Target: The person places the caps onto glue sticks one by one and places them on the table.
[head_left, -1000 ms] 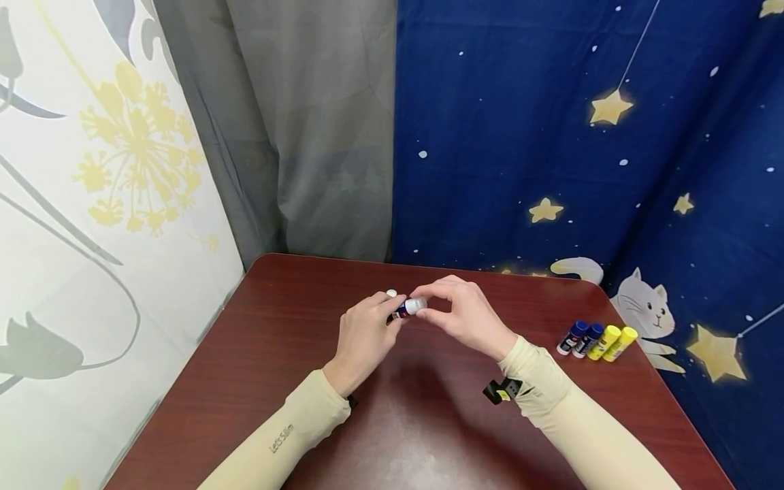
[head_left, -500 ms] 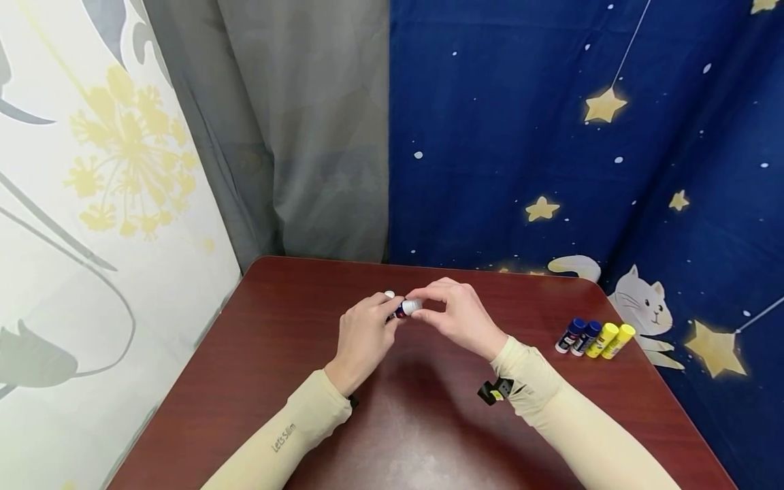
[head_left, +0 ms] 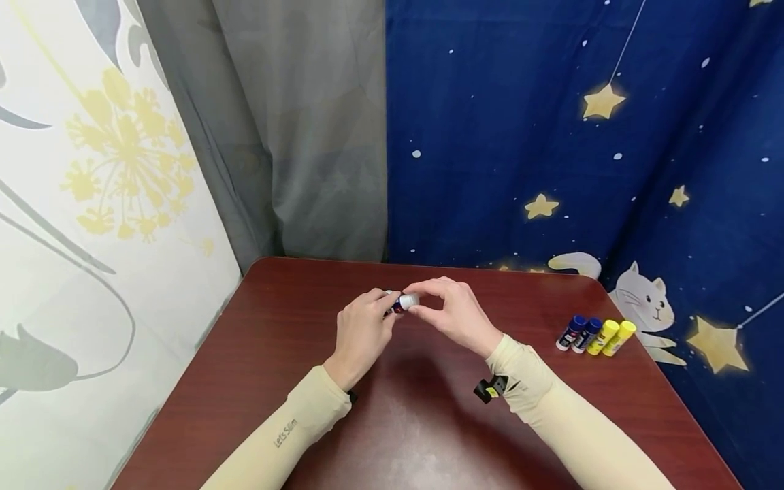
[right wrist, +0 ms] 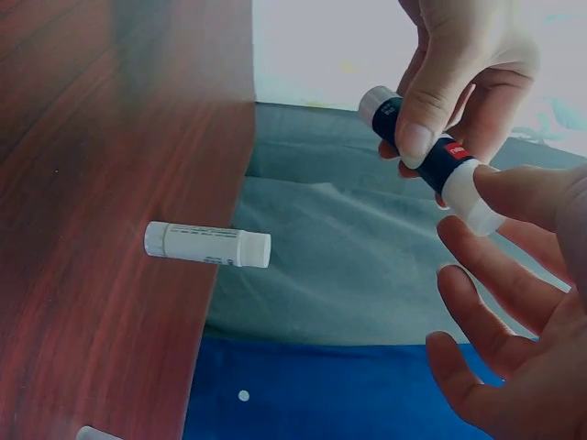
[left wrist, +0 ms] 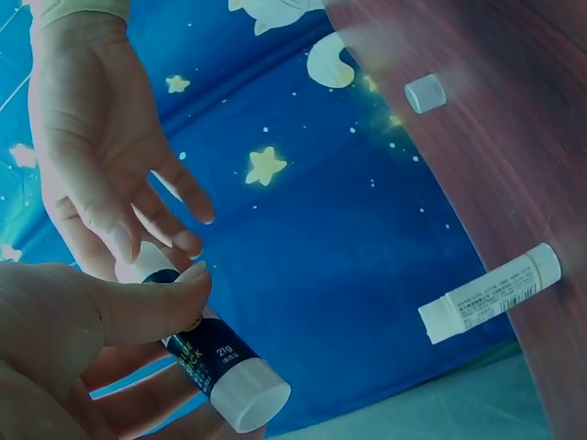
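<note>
A glue stick (left wrist: 206, 353) with a dark blue label and white ends lies across my left hand (head_left: 363, 332), whose thumb presses over the label while the fingers curl beneath. On its far end, the thumb and index finger of my right hand (head_left: 456, 314) pinch the pale tip; the other right fingers (right wrist: 477, 316) spread loosely. Both hands are above the table, near its far side. Beyond them a white glue stick (right wrist: 206, 244) with printed text stands on the table, mostly hidden behind my left hand in the head view. A small translucent cap (left wrist: 426, 93) sits apart from it.
On the right of the dark red table (head_left: 294, 286) stand two blue-capped glue sticks (head_left: 578, 333) and two yellow ones (head_left: 611, 338), side by side. A grey curtain (head_left: 331, 136) and a blue star-patterned curtain (head_left: 478, 136) hang behind the far edge.
Both hands, with the glue stick between them, shift slightly up and left in the head view, which itself moves a little. The right thumb and index finger stay on the pale end.
</note>
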The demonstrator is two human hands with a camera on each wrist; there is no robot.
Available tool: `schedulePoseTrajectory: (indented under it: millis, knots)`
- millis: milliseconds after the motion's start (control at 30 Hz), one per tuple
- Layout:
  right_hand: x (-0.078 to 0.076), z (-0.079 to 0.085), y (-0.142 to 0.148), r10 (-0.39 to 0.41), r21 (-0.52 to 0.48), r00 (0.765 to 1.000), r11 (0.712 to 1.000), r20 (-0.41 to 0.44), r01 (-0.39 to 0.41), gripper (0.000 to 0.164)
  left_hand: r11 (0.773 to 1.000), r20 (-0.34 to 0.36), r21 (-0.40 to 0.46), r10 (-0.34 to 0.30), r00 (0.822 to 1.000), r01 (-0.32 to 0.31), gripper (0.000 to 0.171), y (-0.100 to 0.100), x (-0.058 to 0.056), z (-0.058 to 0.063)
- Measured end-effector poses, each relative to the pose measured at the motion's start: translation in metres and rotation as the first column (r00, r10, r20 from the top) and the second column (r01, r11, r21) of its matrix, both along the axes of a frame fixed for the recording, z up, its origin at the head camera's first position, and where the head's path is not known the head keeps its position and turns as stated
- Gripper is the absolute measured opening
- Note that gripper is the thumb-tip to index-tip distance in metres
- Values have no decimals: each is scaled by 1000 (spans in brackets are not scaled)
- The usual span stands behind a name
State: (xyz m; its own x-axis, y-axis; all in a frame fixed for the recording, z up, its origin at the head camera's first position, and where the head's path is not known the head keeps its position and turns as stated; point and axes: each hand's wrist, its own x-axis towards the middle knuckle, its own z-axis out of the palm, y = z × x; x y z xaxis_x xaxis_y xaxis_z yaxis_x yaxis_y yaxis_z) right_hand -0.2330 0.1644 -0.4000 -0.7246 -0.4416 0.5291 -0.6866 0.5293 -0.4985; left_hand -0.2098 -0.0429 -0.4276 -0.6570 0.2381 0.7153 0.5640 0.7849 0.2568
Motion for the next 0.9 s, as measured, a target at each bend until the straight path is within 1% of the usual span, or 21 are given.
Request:
schedulePoseTrajectory:
  millis: [100, 300, 567, 733, 900]
  knots:
    - [-2, -3, -1, 0, -16, 1000, 1000, 14, 0, 30, 1000, 10, -4, 4, 1000, -3, 39, -1, -2, -2]
    - [-5, -5, -3, -7, -32, 1000, 999, 3, 7, 29, 1000, 9, -6, 14, 1000, -14, 38, -1, -5, -5]
    - [-5, -6, -4, 1, -55, 1000, 998, 16, 0, 28, 1000, -11, 4, 11, 1000, -11, 38, -1, -5, -5]
    - [-5, -2, -1, -3, -53, 1000, 999, 7, 3, 28, 1000, -20, 16, 6, 1000, -5, 43, -2, -5, -3]
    - [-5, 2, 8, -33, -54, 999, 998, 10, 34, 27, 1000, -10, 31, 5, 1000, -4, 50, -5, -3, 1]
